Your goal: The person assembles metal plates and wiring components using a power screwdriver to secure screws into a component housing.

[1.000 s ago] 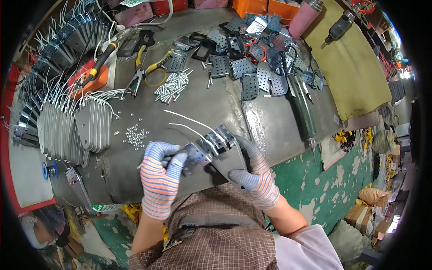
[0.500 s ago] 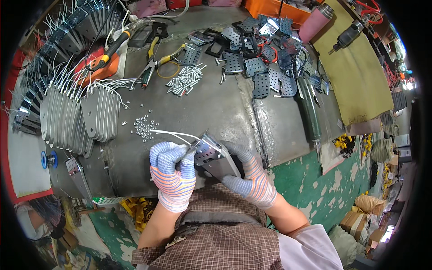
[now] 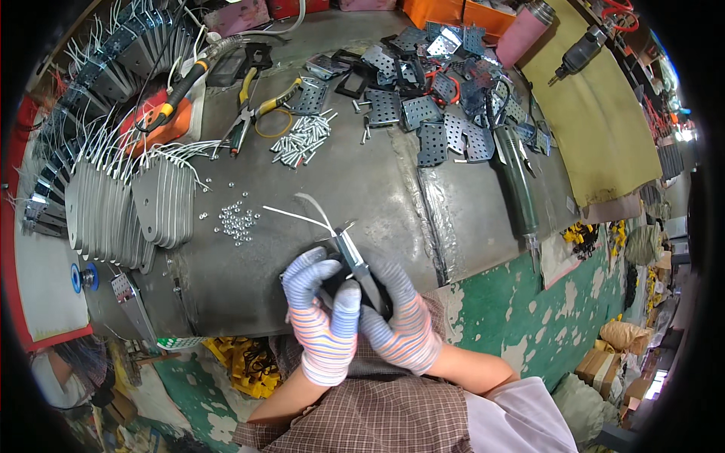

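Between my gloved hands, close to the near bench edge, is a grey metal plate assembly (image 3: 368, 285) turned edge-on, with two white wires (image 3: 300, 217) coming out of its far end. My left hand (image 3: 323, 313) grips its left side, thumb and fingers bent round a dark part. My right hand (image 3: 402, 317) is wrapped about the right side of the plate. Both gloves are striped, and they hide much of the piece. A scatter of small nuts (image 3: 239, 224) lies left of the wires, and a heap of screws (image 3: 303, 139) lies farther off.
Stacked grey plates with white wires (image 3: 162, 198) stand at left. Pliers (image 3: 251, 112) and a soldering iron (image 3: 178, 94) lie behind them. Perforated metal brackets (image 3: 423, 113) are piled at the far middle. A green electric screwdriver (image 3: 516, 181) lies at right. A solder spool (image 3: 85, 277) sits far left.
The plate assembly has been turned from showing its perforated face to edge-on. My left hand has shifted right and toward me, closing in on my right hand; the wires have swung with the piece.
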`<state>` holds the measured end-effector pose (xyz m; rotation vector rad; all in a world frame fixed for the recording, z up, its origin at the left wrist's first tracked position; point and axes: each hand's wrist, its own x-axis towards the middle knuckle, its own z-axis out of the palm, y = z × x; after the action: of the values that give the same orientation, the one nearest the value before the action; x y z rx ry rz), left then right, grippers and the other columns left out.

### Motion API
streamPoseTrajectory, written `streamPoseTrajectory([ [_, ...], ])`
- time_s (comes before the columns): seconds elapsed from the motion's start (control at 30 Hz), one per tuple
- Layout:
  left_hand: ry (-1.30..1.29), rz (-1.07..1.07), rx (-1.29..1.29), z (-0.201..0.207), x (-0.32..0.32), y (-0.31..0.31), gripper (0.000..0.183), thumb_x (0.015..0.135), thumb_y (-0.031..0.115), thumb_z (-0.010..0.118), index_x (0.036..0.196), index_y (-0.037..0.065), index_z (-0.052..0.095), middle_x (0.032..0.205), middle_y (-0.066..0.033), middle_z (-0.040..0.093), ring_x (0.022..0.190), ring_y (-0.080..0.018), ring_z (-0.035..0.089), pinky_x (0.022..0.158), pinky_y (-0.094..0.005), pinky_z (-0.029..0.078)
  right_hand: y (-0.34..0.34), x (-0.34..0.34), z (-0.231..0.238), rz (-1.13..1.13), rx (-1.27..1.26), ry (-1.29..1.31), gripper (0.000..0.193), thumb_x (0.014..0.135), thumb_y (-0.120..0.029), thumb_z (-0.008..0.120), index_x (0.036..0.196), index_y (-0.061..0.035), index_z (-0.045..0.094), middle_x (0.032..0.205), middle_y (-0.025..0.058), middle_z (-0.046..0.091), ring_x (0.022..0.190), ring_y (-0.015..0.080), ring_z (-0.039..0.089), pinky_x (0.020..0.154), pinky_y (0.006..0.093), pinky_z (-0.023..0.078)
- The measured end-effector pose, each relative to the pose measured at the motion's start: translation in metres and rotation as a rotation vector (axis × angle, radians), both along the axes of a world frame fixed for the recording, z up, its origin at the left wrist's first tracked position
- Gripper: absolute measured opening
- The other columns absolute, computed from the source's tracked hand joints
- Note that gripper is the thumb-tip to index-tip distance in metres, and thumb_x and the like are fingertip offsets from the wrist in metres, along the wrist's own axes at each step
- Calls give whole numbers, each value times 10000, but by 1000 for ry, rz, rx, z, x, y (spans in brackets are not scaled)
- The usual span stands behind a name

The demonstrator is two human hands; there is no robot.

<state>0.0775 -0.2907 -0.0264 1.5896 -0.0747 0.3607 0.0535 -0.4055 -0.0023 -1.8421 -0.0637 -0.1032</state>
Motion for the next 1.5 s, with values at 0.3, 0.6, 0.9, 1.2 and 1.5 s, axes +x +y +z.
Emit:
streamPoseTrajectory([
  [0.3,-103,-95,236,-21,8,12,206,855,199,688,977,62,593,1028,-111,564,960,-257,562,858,-357,461,-96,42,-4,-187,-598,-418,496,777,-193,684,1213,-4,540,1109,190,595,1012,372,575,902,437,456],
  [0.6,-200,-80,224,-27,9,9,215,853,189,690,987,58,585,1019,-119,575,931,-266,575,829,-360,479,-234,67,-13,-508,-685,47,643,789,-289,697,1342,-76,447,1031,149,624,888,311,622,807,419,511],
  [0.9,-171,-99,258,-27,6,14,223,858,206,685,983,54,581,1020,-127,585,953,-281,578,847,-370,471,-118,26,17,-290,1529,139,628,778,-269,727,1290,-32,451,929,50,631,952,255,607,1016,516,373],
  [1.2,-166,-110,274,-27,5,15,193,900,200,634,1007,52,569,1088,-126,564,983,-218,565,852,-336,480,-87,22,-17,-366,1807,129,527,758,-190,703,1225,-68,492,886,15,578,912,187,558,1065,506,341],
  [1.5,-138,-111,231,-27,4,14,191,905,214,626,1010,63,575,1084,-120,566,971,-217,566,850,-334,478,-88,22,-23,-345,1784,122,572,760,-214,689,1278,-65,494,903,29,633,914,197,595,1084,468,313],
])
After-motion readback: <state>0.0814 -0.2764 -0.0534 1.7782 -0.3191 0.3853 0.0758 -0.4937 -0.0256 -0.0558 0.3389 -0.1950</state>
